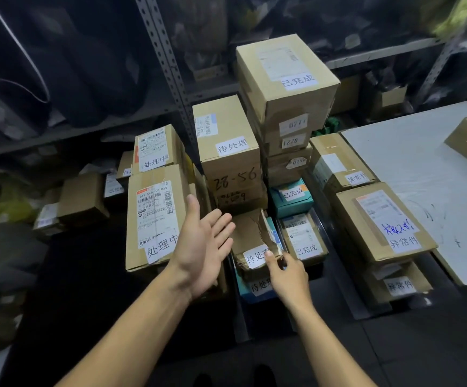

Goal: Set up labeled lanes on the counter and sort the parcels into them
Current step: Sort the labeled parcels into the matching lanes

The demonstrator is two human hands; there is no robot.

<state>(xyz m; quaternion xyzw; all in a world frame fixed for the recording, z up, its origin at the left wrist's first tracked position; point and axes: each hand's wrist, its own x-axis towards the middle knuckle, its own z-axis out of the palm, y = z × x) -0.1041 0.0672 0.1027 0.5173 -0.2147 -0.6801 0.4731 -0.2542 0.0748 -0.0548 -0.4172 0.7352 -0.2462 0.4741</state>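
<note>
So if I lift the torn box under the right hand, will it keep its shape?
Probably not fully. The torn box has a cracked, crumpled top, so it may sag or flex. Its split flap could open further. The right hand touches only one edge; supporting it from below seems safer.

Brown cardboard parcels [228, 141] stand stacked in four rows, each bearing a white handwritten label [232, 145], seemingly by status

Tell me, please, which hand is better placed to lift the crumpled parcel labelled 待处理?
Probably the right hand: its thumb already touches the crumpled parcel at its label, while the left hand hovers open beside it, holding nothing.
</note>
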